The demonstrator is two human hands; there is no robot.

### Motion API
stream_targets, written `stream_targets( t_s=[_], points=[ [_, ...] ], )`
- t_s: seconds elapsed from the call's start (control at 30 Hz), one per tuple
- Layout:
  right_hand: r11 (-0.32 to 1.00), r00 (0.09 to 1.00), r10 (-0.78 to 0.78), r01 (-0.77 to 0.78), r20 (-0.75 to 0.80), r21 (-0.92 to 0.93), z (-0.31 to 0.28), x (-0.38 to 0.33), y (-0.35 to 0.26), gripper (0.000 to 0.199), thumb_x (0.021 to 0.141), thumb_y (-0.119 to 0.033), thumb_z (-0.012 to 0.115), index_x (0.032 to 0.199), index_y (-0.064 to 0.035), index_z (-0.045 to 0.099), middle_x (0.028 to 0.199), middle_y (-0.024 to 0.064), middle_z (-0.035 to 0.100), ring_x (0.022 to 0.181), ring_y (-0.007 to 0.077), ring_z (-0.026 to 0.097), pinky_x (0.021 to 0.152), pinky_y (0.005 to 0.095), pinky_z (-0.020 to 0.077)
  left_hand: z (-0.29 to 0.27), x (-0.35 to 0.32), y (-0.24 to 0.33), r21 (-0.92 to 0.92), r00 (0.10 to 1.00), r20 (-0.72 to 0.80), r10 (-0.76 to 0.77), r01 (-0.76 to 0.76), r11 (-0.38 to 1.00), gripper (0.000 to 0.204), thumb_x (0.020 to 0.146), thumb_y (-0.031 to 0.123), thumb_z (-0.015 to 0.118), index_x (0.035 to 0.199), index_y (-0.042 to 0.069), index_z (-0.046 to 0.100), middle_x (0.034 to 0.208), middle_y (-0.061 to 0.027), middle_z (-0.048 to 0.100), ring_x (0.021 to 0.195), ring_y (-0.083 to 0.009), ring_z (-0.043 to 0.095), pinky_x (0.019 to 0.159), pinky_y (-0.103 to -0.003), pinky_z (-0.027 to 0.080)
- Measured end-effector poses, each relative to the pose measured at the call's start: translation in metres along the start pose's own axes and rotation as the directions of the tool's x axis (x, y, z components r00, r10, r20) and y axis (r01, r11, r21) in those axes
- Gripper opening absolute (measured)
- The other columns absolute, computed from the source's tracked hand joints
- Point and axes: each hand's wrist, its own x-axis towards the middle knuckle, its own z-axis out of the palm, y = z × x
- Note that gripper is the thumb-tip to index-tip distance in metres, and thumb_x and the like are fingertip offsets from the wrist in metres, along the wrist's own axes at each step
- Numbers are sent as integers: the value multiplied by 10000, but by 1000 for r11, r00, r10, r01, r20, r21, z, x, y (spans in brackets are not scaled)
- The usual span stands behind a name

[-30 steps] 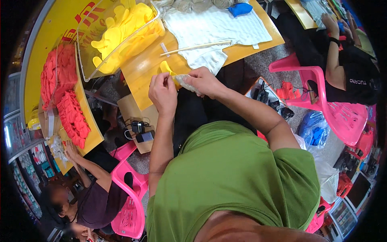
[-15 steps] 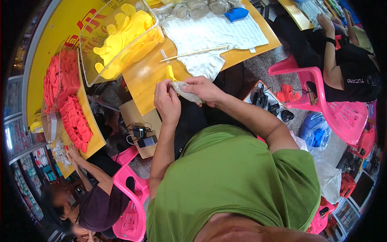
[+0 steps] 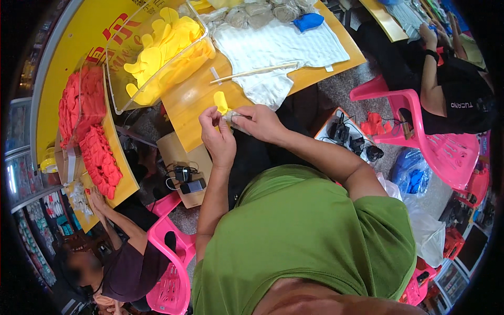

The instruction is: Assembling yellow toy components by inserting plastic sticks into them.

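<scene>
Head view: a white cloth [image 3: 283, 44] is spread over the wooden surface [image 3: 186, 107], and both hands are held close together on its near left side. A small grey bundle [image 3: 231, 116], partly hidden by the fingers, is pinched between the thumb and bent fingers of the right hand [image 3: 261, 123]. The fingers of the left hand [image 3: 218, 135] are curled toward a yellow piece [image 3: 220, 100], which is seen standing up between the two hands, nearer to the person than the cloth; whether it is pinched by them cannot be told.

A thin stick [image 3: 257, 72] is laid across the near part of the cloth. On its far edge are set wrapped grey bundles [image 3: 261, 18], with a blue piece [image 3: 308, 22] just beside them. To the left of the cloth, a clear bin [image 3: 163, 75] is filled with yellow pieces [image 3: 170, 39]. Farther left, red pieces [image 3: 101, 163] are piled. Well to the right of the cloth, a pink chair [image 3: 417, 123] can be seen.
</scene>
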Motion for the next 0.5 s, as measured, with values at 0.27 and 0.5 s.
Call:
stream_targets(
  t_s=[0.27,0.5],
  points=[
    [848,996,74,-38,47,-529,-12,7,-24,206,795,-285,584,779,-91,651,653,103,618,611,305,602,541,397,459,-1,0,6,255,922,148,357,-385,887,123,786,-46,519,898,1,494,802,-154,507,715,-342,506,661,-413,422],
    [850,917,391,-394,83,348,3,11,-2,240,821,-250,598,690,-48,609,573,74,575,493,187,561,433,307,432,7,-12,2,163,954,55,294,-299,940,122,762,-70,519,841,6,466,789,-157,494,708,-344,505,641,-401,415]
  ],
)
